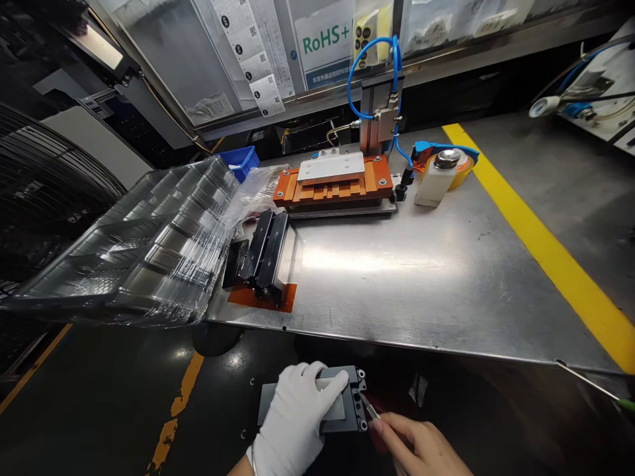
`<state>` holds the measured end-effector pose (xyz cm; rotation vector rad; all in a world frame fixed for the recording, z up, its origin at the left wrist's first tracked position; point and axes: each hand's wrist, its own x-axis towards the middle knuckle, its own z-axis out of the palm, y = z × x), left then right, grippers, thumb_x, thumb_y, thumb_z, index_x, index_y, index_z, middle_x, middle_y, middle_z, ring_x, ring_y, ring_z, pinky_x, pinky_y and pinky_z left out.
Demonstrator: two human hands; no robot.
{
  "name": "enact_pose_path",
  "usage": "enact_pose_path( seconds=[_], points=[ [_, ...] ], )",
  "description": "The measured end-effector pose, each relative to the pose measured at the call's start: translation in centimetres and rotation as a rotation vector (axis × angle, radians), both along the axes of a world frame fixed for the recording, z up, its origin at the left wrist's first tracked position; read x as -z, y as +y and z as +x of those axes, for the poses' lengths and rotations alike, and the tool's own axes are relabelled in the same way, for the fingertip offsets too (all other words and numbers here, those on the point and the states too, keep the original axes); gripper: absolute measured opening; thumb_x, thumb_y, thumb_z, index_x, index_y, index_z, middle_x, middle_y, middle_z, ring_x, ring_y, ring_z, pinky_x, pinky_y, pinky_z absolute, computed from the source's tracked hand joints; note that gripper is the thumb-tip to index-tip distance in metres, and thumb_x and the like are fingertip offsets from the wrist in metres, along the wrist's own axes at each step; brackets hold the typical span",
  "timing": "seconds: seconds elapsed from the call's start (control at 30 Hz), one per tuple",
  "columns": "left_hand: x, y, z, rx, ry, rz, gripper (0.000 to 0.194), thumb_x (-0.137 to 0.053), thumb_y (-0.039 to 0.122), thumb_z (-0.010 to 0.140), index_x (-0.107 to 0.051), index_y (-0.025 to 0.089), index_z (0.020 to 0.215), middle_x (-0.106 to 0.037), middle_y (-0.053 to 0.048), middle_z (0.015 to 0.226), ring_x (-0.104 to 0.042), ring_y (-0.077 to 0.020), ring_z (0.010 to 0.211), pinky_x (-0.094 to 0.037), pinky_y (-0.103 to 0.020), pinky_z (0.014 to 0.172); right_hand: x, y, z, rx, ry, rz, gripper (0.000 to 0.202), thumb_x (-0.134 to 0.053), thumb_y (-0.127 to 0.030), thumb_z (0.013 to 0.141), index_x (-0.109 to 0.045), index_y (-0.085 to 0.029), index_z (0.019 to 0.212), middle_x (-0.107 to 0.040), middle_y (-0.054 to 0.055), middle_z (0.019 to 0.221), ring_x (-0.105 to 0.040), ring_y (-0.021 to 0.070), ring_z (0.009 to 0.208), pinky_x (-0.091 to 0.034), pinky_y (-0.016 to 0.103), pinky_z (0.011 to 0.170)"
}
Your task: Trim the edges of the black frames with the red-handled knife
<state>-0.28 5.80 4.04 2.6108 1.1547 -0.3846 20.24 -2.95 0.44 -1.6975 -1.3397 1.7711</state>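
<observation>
My left hand (297, 413), in a white glove, is closed over a flat dark grey part (350, 380) below the table's front edge. Its thumb lies on a lighter rectangular plate (337, 408) on top of that part. Bare and ungloved, my right hand (414, 444) pinches a slim metal blade-like tool (369, 406). The tool's tip touches or nearly touches the part's right end, where round holes and notches show. The handle is mostly hidden by my fingers.
Black blocks (270, 254) stand on an orange sheet (290, 297) at the metal table's left. Wrapped clear trays (163, 244) lean farther left. Behind are an orange fixture (337, 192), a white bottle (436, 180) and tape. A green-handled tool (626, 404) juts in at the right edge.
</observation>
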Motion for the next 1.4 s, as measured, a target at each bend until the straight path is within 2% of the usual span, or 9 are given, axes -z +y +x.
enact_pose_path(
  seconds=[0.2, 0.4, 0.53, 0.67, 0.83, 0.97, 1.27, 1.4],
  points=[
    [0.06, 0.19, 0.14, -0.001, -0.015, 0.000, 0.081, -0.055, 0.010, 0.063, -0.037, 0.036, 0.138, -0.053, -0.013, 0.125, -0.056, -0.0342, 0.103, -0.045, -0.051, 0.084, 0.16, 0.07, 0.05, 0.027, 0.008, 0.014, 0.057, -0.029, -0.066, 0.095, -0.059, -0.022, 0.073, -0.049, -0.004, 0.048, -0.054, 0.0149, 0.048, -0.042, 0.025, 0.055],
    [0.26, 0.13, 0.06, -0.002, -0.014, -0.004, 0.083, -0.055, 0.009, 0.061, -0.037, 0.036, 0.138, -0.053, -0.013, 0.125, -0.056, -0.0349, 0.103, -0.045, -0.051, 0.083, 0.33, 0.31, 0.16, 0.044, 0.044, -0.011, 0.059, -0.030, -0.068, 0.094, -0.060, -0.022, 0.075, -0.047, -0.004, 0.048, -0.050, 0.0139, 0.045, -0.038, 0.024, 0.050],
    [0.32, 0.14, -0.05, 0.001, -0.023, 0.008, 0.081, -0.053, 0.008, 0.064, -0.037, 0.036, 0.138, -0.053, -0.014, 0.125, -0.056, -0.0348, 0.104, -0.045, -0.052, 0.084, 0.13, 0.34, 0.16, 0.022, 0.037, 0.015, 0.057, -0.033, -0.067, 0.094, -0.059, -0.021, 0.071, -0.046, -0.005, 0.046, -0.051, 0.0140, 0.046, -0.040, 0.025, 0.053],
    [0.28, 0.28, 0.01, 0.000, -0.015, -0.011, 0.083, -0.055, 0.008, 0.062, -0.037, 0.036, 0.138, -0.053, -0.014, 0.127, -0.055, -0.0353, 0.106, -0.044, -0.052, 0.087, 0.21, 0.40, 0.10, 0.066, 0.066, -0.003, 0.058, -0.033, -0.069, 0.092, -0.060, -0.021, 0.072, -0.046, -0.005, 0.045, -0.050, 0.0138, 0.045, -0.038, 0.025, 0.052],
    [0.30, 0.37, -0.04, -0.007, 0.003, -0.044, 0.084, -0.058, 0.012, 0.062, -0.036, 0.037, 0.139, -0.052, -0.014, 0.129, -0.055, -0.0349, 0.105, -0.044, -0.052, 0.086, 0.51, 0.65, 0.26, 0.063, 0.111, -0.043, 0.061, -0.033, -0.073, 0.090, -0.062, -0.021, 0.076, -0.046, -0.006, 0.045, -0.045, 0.0128, 0.041, -0.035, 0.024, 0.047],
    [0.42, 0.37, -0.15, -0.008, -0.010, -0.022, 0.083, -0.056, 0.010, 0.064, -0.037, 0.037, 0.139, -0.052, -0.014, 0.128, -0.054, -0.0348, 0.106, -0.044, -0.052, 0.087, 0.50, 0.76, 0.40, 0.042, 0.110, -0.016, 0.060, -0.035, -0.070, 0.091, -0.065, -0.020, 0.077, -0.045, -0.006, 0.045, -0.048, 0.0133, 0.044, -0.036, 0.025, 0.051],
    [0.49, 0.19, -0.13, -0.003, -0.010, -0.039, 0.083, -0.060, 0.012, 0.062, -0.037, 0.037, 0.139, -0.052, -0.013, 0.129, -0.054, -0.0347, 0.105, -0.044, -0.052, 0.088, 0.58, 0.80, 0.47, 0.050, 0.140, -0.059, 0.061, -0.034, -0.073, 0.090, -0.062, -0.020, 0.077, -0.046, -0.005, 0.047, -0.043, 0.0114, 0.040, -0.032, 0.022, 0.040],
    [0.47, 0.26, -0.18, -0.005, -0.016, -0.034, 0.082, -0.058, 0.012, 0.063, -0.038, 0.037, 0.139, -0.052, -0.014, 0.130, -0.054, -0.0348, 0.106, -0.044, -0.052, 0.088, 0.52, 0.67, 0.45, 0.039, 0.141, -0.042, 0.061, -0.038, -0.071, 0.090, -0.067, -0.019, 0.081, -0.046, -0.005, 0.047, -0.046, 0.0119, 0.043, -0.037, 0.023, 0.048]
  ],
)
